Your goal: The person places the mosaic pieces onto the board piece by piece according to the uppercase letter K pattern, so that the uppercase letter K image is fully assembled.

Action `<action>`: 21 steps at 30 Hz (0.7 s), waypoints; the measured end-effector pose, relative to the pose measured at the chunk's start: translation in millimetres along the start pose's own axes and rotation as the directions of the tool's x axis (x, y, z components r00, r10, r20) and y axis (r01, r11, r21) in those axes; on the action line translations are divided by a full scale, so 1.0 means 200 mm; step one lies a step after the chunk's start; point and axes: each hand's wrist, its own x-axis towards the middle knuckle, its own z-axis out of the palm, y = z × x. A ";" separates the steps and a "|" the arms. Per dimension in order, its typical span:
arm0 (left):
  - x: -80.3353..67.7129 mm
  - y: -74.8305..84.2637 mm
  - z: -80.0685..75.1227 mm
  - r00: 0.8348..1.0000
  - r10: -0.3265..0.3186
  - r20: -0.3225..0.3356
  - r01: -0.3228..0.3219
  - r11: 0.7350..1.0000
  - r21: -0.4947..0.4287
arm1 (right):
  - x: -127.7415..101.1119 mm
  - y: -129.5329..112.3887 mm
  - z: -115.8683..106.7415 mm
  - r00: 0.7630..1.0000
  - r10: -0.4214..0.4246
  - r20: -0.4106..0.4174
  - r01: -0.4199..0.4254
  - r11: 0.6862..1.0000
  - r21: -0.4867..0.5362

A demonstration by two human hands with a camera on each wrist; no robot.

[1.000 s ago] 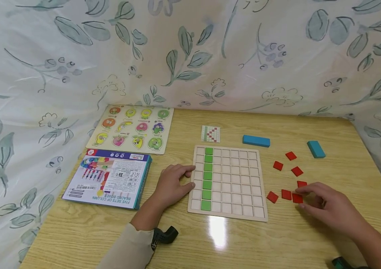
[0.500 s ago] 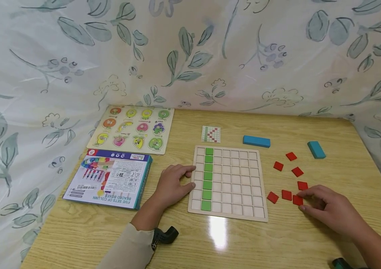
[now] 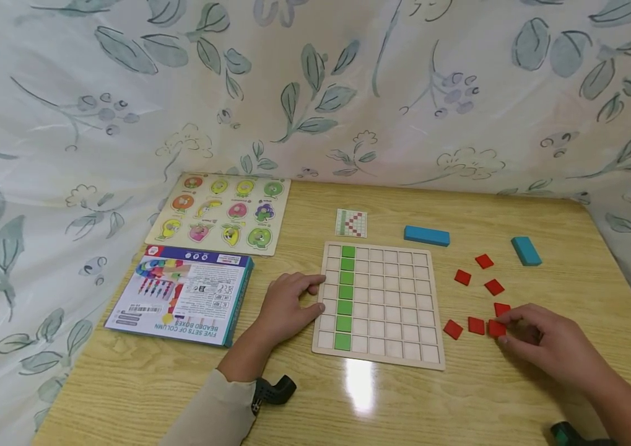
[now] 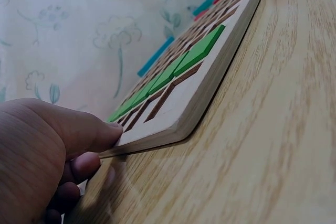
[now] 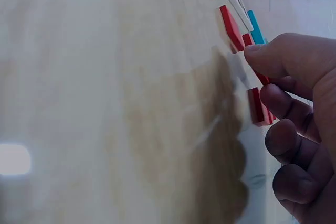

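Red tile at approx. 3 o'clock of grid board is pinched by right hand, left hand laid flat-fingered on board edge; risk: neighbouring tiles knocked/scattered if pinch slips.

The wooden table carries a grid board, red tiles (scattered), blue blocks, a box.
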 end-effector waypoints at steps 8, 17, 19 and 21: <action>0.00 0.00 0.00 1.000 -0.009 -0.006 0.009 1.000 0.002 | 0.13 -0.06 0.01 0.992 -0.120 -0.038 0.120 0.993 0.002; 0.01 0.00 0.00 1.000 -0.016 -0.011 0.016 1.000 -0.008 | 0.33 -0.17 0.05 0.981 -0.192 -0.010 0.192 0.981 0.040; 0.00 0.00 0.00 1.000 -0.013 -0.008 0.012 1.000 -0.013 | 0.36 -0.18 0.06 0.980 -0.201 0.003 0.200 0.978 0.059; 0.00 0.00 0.00 1.000 -0.008 -0.005 0.008 1.000 -0.012 | 0.39 -0.20 0.08 0.978 -0.207 0.018 0.206 0.976 0.075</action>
